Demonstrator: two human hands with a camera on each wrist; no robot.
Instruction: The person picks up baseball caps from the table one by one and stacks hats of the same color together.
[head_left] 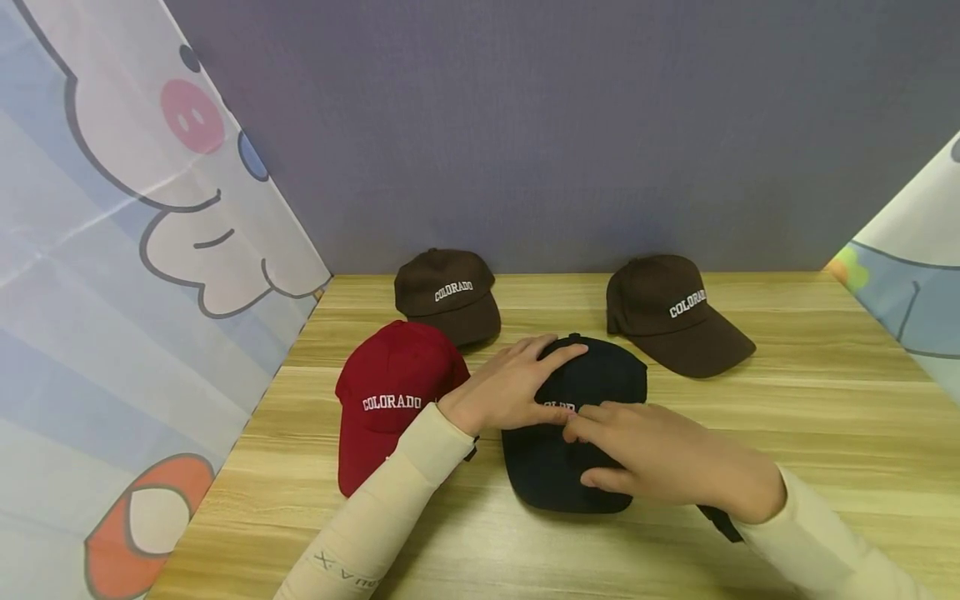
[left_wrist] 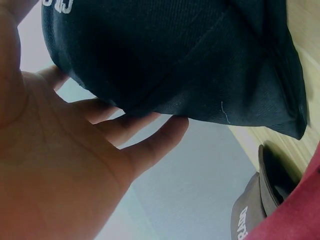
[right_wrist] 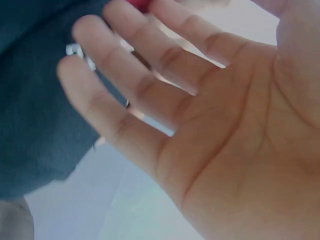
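Note:
A black baseball cap (head_left: 600, 367) with white lettering lies on the table, its brim toward the person. My left hand (head_left: 517, 383) rests on the left side of its crown, fingers spread and thumb across the front. In the left wrist view the fingertips of the left hand (left_wrist: 70, 150) lie along the edge of the black cap (left_wrist: 150, 60). From the right, my right hand (head_left: 652, 450) reaches over the cap's front and brim, fingertips close to the left thumb. The right wrist view shows the right hand's fingers (right_wrist: 135, 75) fairly straight and the palm bare.
Left of the black cap sits a red cap (head_left: 397, 367) marked COLORADO, partly behind the left forearm. Two brown caps stand farther back, one at the left (head_left: 438, 279) and one at the right (head_left: 660, 292). A grey panel (head_left: 570, 125) rises behind the wooden table (head_left: 825, 400).

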